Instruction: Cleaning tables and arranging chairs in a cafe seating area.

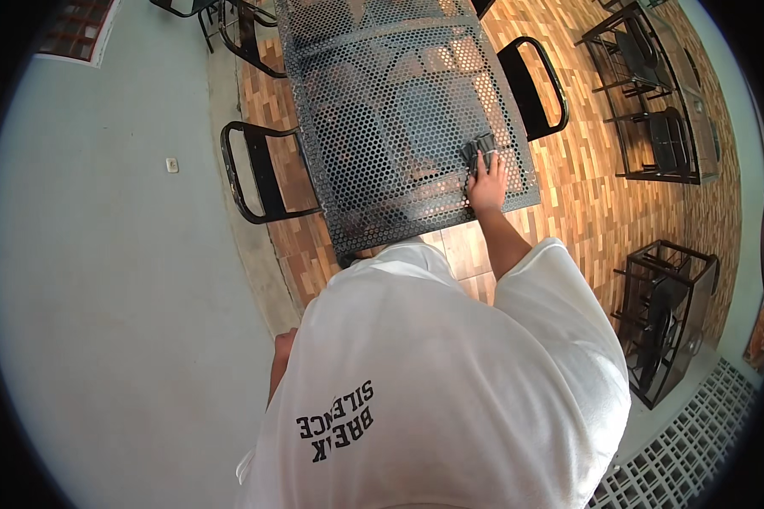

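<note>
A long table with a perforated black metal top [414,127] stretches away before me. On its near right part my right hand [489,184] presses a crumpled dark grey cloth [479,151] against the metal, fingers spread over it. My left hand [284,343] hangs low at my left side, beside my white shirt and away from the table; it is partly hidden by the shirt, and its fingers cannot be made out.
Black metal chairs stand at the table's left [264,172] and right [535,89] sides. Further right are more dark tables with chairs [665,146] on the wood-patterned floor. A pale wall [121,254] with a switch or socket [172,165] runs along the left.
</note>
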### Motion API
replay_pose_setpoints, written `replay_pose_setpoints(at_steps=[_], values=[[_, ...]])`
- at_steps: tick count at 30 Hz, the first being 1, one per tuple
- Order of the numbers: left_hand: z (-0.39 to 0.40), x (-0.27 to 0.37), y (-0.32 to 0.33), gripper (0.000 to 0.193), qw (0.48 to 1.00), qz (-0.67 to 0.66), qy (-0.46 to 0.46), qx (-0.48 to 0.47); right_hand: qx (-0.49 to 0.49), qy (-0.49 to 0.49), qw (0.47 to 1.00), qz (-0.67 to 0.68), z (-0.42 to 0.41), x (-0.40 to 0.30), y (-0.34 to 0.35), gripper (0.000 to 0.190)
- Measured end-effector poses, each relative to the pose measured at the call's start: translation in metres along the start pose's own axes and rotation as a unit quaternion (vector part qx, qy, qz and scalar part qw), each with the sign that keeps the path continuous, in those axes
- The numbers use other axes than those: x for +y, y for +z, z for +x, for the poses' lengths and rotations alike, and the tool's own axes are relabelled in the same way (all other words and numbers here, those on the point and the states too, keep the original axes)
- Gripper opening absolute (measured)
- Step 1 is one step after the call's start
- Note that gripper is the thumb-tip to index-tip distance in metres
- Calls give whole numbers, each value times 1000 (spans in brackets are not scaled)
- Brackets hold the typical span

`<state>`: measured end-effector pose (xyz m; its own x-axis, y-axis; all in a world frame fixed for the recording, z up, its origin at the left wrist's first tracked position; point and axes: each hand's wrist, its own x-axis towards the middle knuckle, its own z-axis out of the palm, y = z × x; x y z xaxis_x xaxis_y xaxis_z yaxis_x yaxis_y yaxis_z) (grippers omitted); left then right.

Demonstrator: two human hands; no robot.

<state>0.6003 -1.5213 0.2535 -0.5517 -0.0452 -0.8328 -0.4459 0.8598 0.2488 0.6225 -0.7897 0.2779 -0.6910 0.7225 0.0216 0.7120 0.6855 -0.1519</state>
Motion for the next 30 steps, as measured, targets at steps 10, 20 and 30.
replay_pose_setpoints(at_steps=[10, 20, 30], values=[[-99, 90, -46, 34, 958, -286, -8, 22, 10, 157, 988, 7, -4, -48, 16, 61], [-39, -23, -52, 25, 949, -297, -5, -101, -69, -183, 978, 75, -161, -288, -19, 92], [8, 19, -141, 22, 975, -211, -72, -11, -77, -377, 914, 129, -134, -262, 4, 85]])
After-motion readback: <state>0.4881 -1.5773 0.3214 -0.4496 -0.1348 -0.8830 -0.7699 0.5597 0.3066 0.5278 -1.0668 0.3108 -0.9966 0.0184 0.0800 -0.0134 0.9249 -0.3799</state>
